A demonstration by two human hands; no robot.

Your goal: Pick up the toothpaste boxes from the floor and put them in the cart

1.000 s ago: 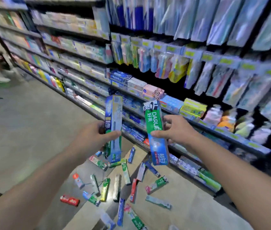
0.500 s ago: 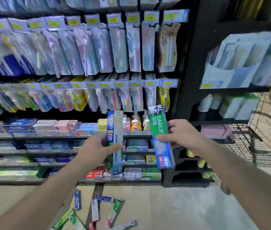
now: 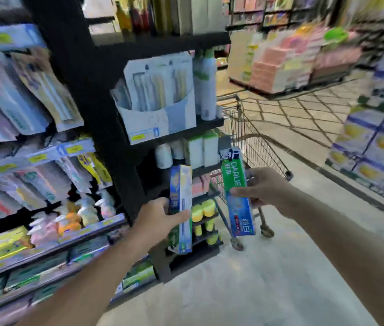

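I see a black shelving unit (image 3: 106,128) filling the left and centre of my view, its end bay holding a pale display box of toothbrushes (image 3: 160,97) above rows of white bottles (image 3: 206,90) and small yellow items (image 3: 204,208), all smeared by motion blur. The wire shopping cart (image 3: 254,142) stands just right of that end bay, partly behind the box in my right hand, with its wheels on the pale floor (image 3: 245,290); stacked goods (image 3: 379,142) line the far right, well apart from the cart. My left hand (image 3: 160,217) wraps around the middle of a blue and yellow toothpaste box (image 3: 181,203), thumb across its front, and the box stands nearly upright with its long axis vertical, its lower end showing green print. My right hand (image 3: 264,187) grips the green Darlie toothpaste box (image 3: 235,191) from the right side, fingers curled behind and thumb on its front edge. That box is also held upright in the air, top end tilted slightly left; its upper half is green with white lettering, its lower half blue. Both boxes are held in front of the shelf end, near the cart's left side and outside its basket.
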